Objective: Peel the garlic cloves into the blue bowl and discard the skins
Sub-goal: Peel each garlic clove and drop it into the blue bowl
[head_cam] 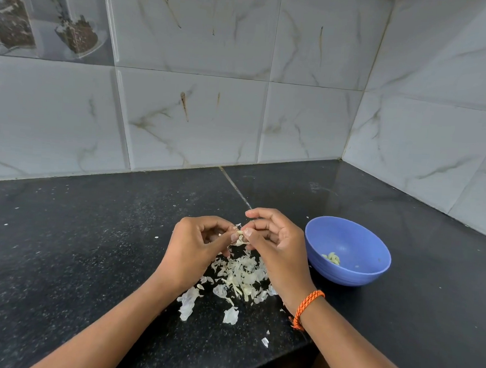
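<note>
You've got a clove [239,233] pinched between both sets of fingers, left hand [195,245] and right hand [272,243] curled tight on it, just above the skins [241,275] on the dark surface [88,245]. The bowl [373,275] beside your right hand holds peeled cloves [332,258].

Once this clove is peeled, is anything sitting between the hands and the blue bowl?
Nothing visible blocks it. The garlic clove is pinched between the left hand and right hand, and the blue bowl sits just right of the right hand on bare countertop. The skin pile lies below the hands, off that path.
</note>
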`<state>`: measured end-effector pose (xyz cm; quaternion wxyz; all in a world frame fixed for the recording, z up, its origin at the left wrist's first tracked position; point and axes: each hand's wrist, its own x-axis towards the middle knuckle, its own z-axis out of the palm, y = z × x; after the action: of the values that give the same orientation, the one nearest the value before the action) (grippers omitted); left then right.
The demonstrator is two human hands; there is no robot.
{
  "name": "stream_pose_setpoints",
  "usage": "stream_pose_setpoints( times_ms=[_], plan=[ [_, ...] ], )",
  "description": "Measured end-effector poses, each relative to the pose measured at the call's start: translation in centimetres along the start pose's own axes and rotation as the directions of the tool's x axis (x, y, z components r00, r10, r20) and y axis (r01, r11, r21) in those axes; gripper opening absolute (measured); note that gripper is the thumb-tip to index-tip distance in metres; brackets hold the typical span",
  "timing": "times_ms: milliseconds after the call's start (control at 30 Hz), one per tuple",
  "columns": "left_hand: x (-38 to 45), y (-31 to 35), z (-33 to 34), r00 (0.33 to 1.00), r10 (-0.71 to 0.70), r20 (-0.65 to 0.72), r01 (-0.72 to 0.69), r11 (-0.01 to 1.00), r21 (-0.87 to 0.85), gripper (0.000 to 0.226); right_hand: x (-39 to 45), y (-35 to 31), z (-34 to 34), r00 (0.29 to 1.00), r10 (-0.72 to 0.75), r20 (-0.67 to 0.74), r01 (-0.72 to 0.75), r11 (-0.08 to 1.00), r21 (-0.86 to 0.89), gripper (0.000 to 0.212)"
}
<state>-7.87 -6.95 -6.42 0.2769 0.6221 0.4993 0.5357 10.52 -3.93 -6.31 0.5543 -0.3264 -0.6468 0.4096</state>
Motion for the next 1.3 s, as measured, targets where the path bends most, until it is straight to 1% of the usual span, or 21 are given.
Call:
stream_pose_setpoints(
  times_ms=[67, 133, 200, 300, 367, 400, 467, 567, 600, 667, 700, 767, 867, 1000, 1067, 1133, 1300],
  plan=[
    [0.0, 0.1, 0.0, 1.000, 0.011, 0.018, -0.011, 1.000, 0.004, 0.006, 0.1, -0.1, -0.1, 0.997, 0.079, 0.005, -0.079, 0.994, 0.069, 0.026],
    [0.0, 0.0, 0.0, 0.999, 0.020, 0.032, -0.020, 1.000, 0.005, 0.007, 0.2, -0.1, -0.2, 0.978, 0.200, 0.060, -0.208, 0.959, 0.194, 0.028],
    [-0.1, 0.1, -0.1, 0.999, 0.030, 0.043, -0.031, 0.999, 0.008, 0.007, 0.3, 0.0, -0.4, 0.941, 0.303, 0.150, -0.336, 0.885, 0.322, 0.031],
    [-0.1, 0.3, -0.2, 0.996, 0.054, 0.068, -0.053, 0.999, -0.013, 0.007, 0.5, 0.2, -0.7, 0.874, 0.415, 0.253, -0.486, 0.748, 0.452, 0.035],
    [-0.2, 0.5, -0.2, 0.996, 0.056, 0.076, -0.053, 0.998, -0.031, 0.007, 0.6, 0.2, -0.8, 0.841, 0.452, 0.297, -0.540, 0.670, 0.509, 0.037],
    [-0.2, 0.5, -0.1, 0.996, 0.055, 0.074, -0.053, 0.998, -0.033, 0.007, 0.6, 0.2, -0.9, 0.837, 0.458, 0.301, -0.546, 0.656, 0.520, 0.037],
    [-0.1, 0.5, -0.1, 0.997, 0.046, 0.060, -0.045, 0.999, -0.018, 0.006, 0.6, 0.1, -0.8, 0.857, 0.446, 0.258, -0.513, 0.697, 0.501, 0.036],
    [-0.1, 0.3, 0.0, 0.999, 0.008, 0.038, -0.006, 0.999, -0.035, 0.025, 0.5, 0.0, -0.5, 0.929, 0.348, 0.123, -0.368, 0.845, 0.387, 0.030],
    [-0.1, 0.3, -0.1, 1.000, -0.006, 0.029, 0.007, 0.999, -0.037, 0.027, 0.4, -0.2, -0.5, 0.951, 0.297, 0.083, -0.308, 0.893, 0.328, 0.028],
    [-0.1, 0.3, 0.0, 1.000, -0.017, 0.015, 0.017, 0.999, -0.031, 0.016, 0.4, -0.4, -0.4, 0.978, 0.205, 0.023, -0.206, 0.958, 0.198, 0.026],
    [-0.1, 0.3, 0.0, 1.000, -0.017, 0.010, 0.017, 0.999, -0.030, 0.009, 0.3, -0.4, -0.3, 0.985, 0.172, 0.000, -0.170, 0.975, 0.142, 0.026],
    [-0.2, 0.3, 0.1, 1.000, -0.021, 0.006, 0.021, 0.999, -0.035, 0.006, 0.2, -0.5, -0.1, 0.993, 0.117, -0.025, -0.115, 0.991, 0.062, 0.025],
    [-0.3, 0.6, 0.5, 1.000, -0.019, 0.016, 0.020, 0.997, -0.069, 0.012, 0.0, -0.3, 0.2, 0.999, 0.026, -0.027, -0.028, 0.998, -0.053, 0.024],
    [-0.3, 1.0, 0.8, 1.000, 0.005, -0.013, -0.007, 0.991, -0.135, 0.017, -0.4, -0.2, 0.5, 0.996, -0.058, -0.061, 0.049, 0.988, -0.148, 0.019],
    [-0.3, 0.9, 0.7, 0.999, 0.010, -0.035, -0.016, 0.985, -0.171, 0.019, -0.5, -0.1, 0.6, 0.996, -0.066, -0.061, 0.055, 0.984, -0.170, 0.019],
    [-0.2, 0.9, 0.6, 0.999, 0.007, -0.049, -0.016, 0.983, -0.184, 0.023, -0.4, 0.0, 0.6, 0.997, -0.052, -0.053, 0.044, 0.989, -0.143, 0.022],
    [0.0, 0.8, 0.2, 0.998, -0.024, -0.056, 0.011, 0.974, -0.226, 0.034, -0.4, -0.3, 0.7, 1.000, 0.004, -0.020, -0.003, 0.999, 0.045, 0.028]
  ],
)
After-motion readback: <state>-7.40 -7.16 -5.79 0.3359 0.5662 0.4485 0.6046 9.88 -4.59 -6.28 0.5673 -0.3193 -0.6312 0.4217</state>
